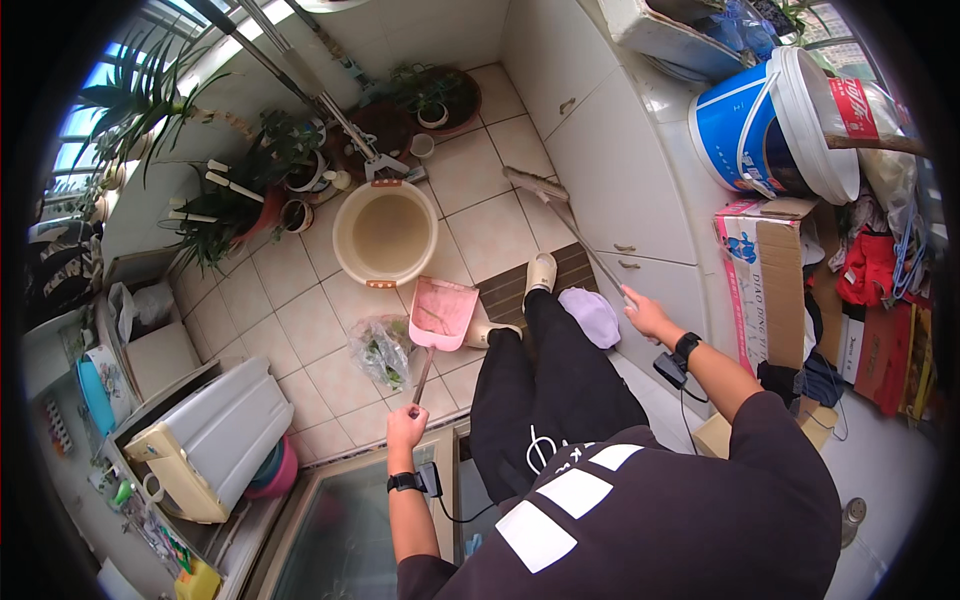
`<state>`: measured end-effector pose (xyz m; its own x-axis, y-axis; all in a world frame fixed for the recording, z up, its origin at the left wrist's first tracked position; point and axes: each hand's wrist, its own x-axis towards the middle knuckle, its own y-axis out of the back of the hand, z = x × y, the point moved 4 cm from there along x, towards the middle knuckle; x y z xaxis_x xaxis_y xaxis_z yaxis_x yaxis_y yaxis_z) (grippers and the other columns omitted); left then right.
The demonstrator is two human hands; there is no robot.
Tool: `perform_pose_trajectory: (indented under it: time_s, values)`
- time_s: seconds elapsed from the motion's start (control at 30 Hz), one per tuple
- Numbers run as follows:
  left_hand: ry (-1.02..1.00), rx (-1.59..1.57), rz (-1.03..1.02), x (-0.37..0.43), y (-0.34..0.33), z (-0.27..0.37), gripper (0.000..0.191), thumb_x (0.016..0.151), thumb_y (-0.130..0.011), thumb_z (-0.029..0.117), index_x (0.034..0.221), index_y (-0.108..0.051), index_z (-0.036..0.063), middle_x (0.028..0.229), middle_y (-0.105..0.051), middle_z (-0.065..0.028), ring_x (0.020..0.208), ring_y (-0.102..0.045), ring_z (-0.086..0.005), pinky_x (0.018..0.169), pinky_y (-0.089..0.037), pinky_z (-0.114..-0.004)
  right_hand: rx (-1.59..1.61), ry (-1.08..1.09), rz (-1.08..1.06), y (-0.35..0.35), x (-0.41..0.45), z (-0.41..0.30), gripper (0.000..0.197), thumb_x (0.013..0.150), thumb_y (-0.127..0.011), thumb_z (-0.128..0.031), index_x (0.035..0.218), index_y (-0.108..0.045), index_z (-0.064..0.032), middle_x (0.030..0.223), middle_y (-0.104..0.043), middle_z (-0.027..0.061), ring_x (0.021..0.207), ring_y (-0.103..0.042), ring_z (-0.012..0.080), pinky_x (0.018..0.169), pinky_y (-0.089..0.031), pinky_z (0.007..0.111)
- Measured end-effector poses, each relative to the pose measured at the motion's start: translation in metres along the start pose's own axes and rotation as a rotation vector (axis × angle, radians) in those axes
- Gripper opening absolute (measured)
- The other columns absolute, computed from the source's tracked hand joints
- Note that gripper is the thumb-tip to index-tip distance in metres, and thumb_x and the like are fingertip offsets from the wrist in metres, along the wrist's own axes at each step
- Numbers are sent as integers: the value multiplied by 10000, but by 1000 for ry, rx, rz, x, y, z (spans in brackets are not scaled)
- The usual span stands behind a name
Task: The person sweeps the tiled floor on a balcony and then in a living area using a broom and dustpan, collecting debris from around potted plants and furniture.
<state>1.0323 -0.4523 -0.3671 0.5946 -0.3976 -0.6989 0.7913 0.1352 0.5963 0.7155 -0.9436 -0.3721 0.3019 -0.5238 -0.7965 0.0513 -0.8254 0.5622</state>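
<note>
My left hand (407,429) is closed around the handle of a pink long-handled dustpan (444,306). Its pan hangs in front of my feet, with a thin greenish strip of debris on it. In my right hand (646,313) is the pole of a broom (536,184). The broom's head is out to the right, over the tiles near the cabinets. Left of the dustpan, a clear plastic bag (380,351) with green leaves in it lies on the floor. Just beyond the pan stands a cream plastic tub (385,234) holding cloudy brownish water.
Potted plants (262,172) and a leaning flat mop (382,166) line the far wall. White cabinets (622,180) run along the right. A brown slatted mat (495,289) lies under my slippers, beside a lilac cloth (590,317). A washing machine (217,435) stands at the left.
</note>
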Motion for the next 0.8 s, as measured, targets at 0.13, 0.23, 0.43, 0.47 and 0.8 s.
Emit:
perform_pose_trajectory:
  time_s: [0.13,0.23,0.43,0.47,0.8]
  values:
    - [-63,70,-50,16,1,12,277,753,-621,269,840,-721,26,732,-673,-190,704,-671,-334,702,-534,-391,573,-139,18,-64,76,-24,660,898,-526,-173,1505,-278,-251,729,-608,154,425,-511,221,410,-463,375]
    - [-71,97,-58,20,5,15,281,751,-620,275,841,-721,29,732,-671,-190,709,-668,-340,712,-534,-396,675,-220,-81,-121,63,-89,658,881,-498,-164,1501,-291,-235,684,-592,134,470,-549,223,450,-490,393]
    - [-57,170,-49,20,17,28,295,740,-621,294,842,-725,38,747,-674,-189,726,-666,-349,733,-533,-412,767,-181,-332,-56,-35,-76,633,959,-493,-188,1524,-217,-256,565,-438,21,406,-425,118,349,-385,286]
    - [-72,184,-22,22,19,30,291,737,-621,290,835,-724,36,747,-675,-185,723,-665,-349,728,-533,-414,744,-182,-300,-51,-44,-64,636,962,-491,-189,1526,-207,-257,570,-442,23,407,-426,120,350,-387,291]
    - [-130,265,-6,22,6,62,289,723,-624,286,818,-724,32,745,-669,-189,691,-652,-356,692,-529,-415,1114,-353,-329,-120,2,-116,734,945,-468,-149,1533,-49,-282,636,-448,59,445,-439,177,395,-422,356]
